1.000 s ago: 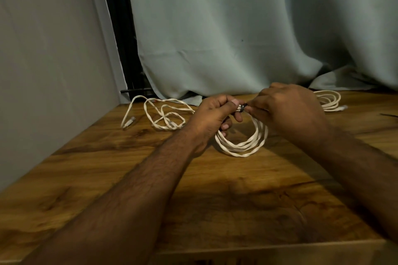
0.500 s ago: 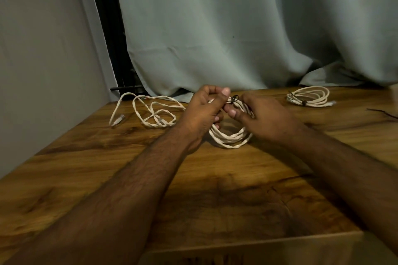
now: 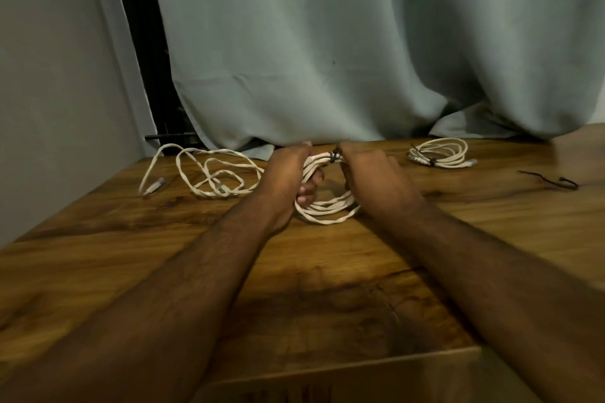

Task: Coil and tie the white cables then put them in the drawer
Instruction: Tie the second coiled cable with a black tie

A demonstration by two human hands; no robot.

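A coiled white cable (image 3: 327, 211) stands on edge on the wooden table (image 3: 294, 288), held between both hands. My left hand (image 3: 288, 177) grips the coil's left side, fingers curled through the loop. My right hand (image 3: 373, 177) holds the coil's right side next to a dark tie (image 3: 334, 155) wrapped round the top strands. A tied white coil (image 3: 440, 154) lies flat at the back right. A loose, tangled white cable (image 3: 209, 173) lies at the back left, its plug (image 3: 155, 186) pointing forward.
A spare dark tie (image 3: 553, 180) lies on the table at the far right. A pale curtain (image 3: 343, 42) hangs behind the table and a grey wall (image 3: 49, 75) stands on the left. The table's front edge (image 3: 343, 370) is near me.
Both hands stay on the coil near its top. My left hand has closed further round the coil's left side. The dark tie now sits wrapped on the strands. The camera has shifted slightly.
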